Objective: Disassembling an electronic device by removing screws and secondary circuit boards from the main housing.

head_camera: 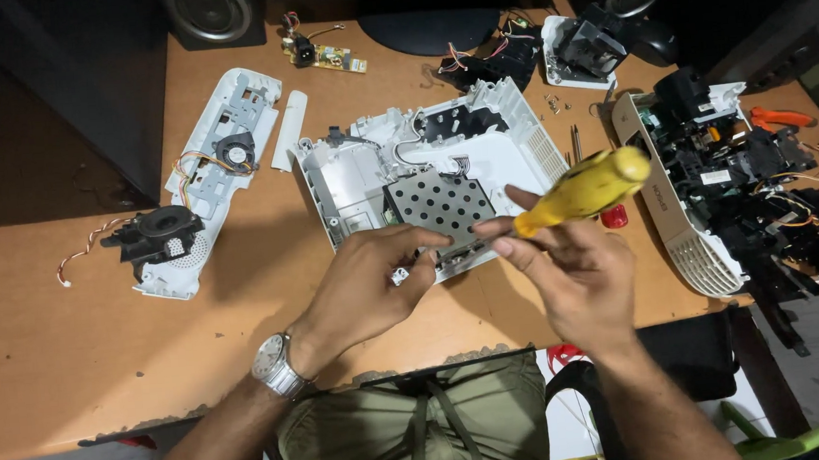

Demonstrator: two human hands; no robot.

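Right hand (579,280) grips a yellow-handled screwdriver (582,190), fingers closed round it, tip toward the perforated metal plate (439,203). Left hand (370,287) pinches a small white piece (400,276) just beside, under the open white casing (366,170).

Glossy yellow plastic screwdriver handle (584,190); matt white plastic housing (430,175) with dull perforated metal plate (438,201); matt brown wooden table (46,307), edge chipped rough; shiny metal wristwatch (275,367); green cloth trousers (416,434); black matt plastic fan part (155,232)

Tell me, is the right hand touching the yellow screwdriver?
Touching. The head view shows the right hand with its fingers wrapped around the lower end of the yellow screwdriver.
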